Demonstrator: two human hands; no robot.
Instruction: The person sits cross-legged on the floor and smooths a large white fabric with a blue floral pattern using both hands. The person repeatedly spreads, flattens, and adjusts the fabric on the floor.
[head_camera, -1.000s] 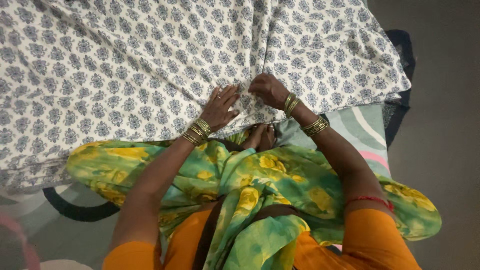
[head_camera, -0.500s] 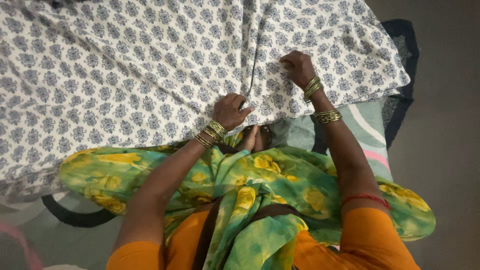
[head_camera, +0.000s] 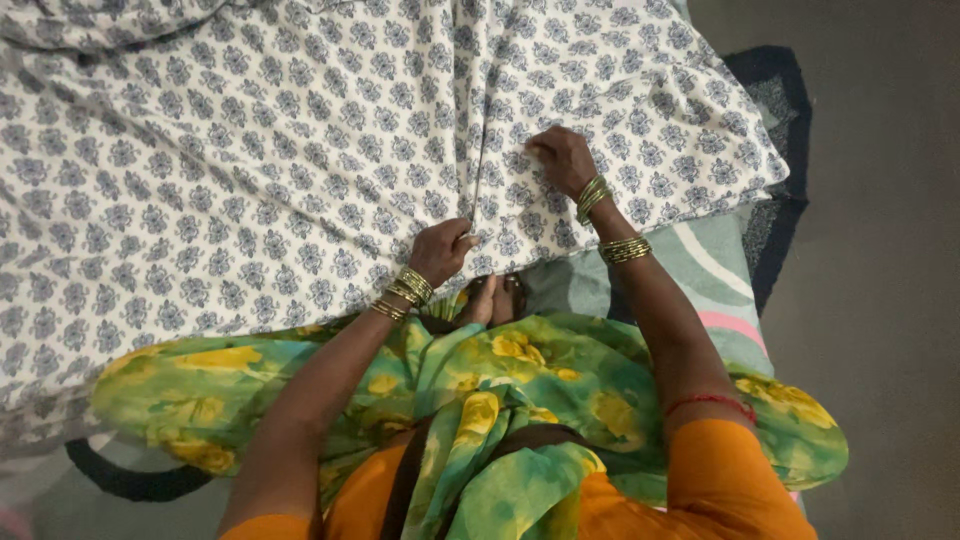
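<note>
A large white sheet with a grey-blue flower print (head_camera: 250, 170) lies spread over the floor in front of me, creased along a fold near the middle. My left hand (head_camera: 440, 250) is closed on the sheet's near edge. Further out, my right hand (head_camera: 562, 158) pinches the cloth beside the fold. Both wrists carry gold and green bangles. My feet (head_camera: 492, 300) peek out from under the sheet's edge, above my green and yellow flowered garment (head_camera: 500, 390).
A pale green mat with white and pink stripes (head_camera: 715, 280) lies under the sheet at the right, with a dark border (head_camera: 775, 110). Bare grey floor (head_camera: 880, 270) runs along the right side.
My left hand went from flat on the sheet to closed on its near edge. My right hand moved outward along the fold, then came back a little. The view shifted slightly.
</note>
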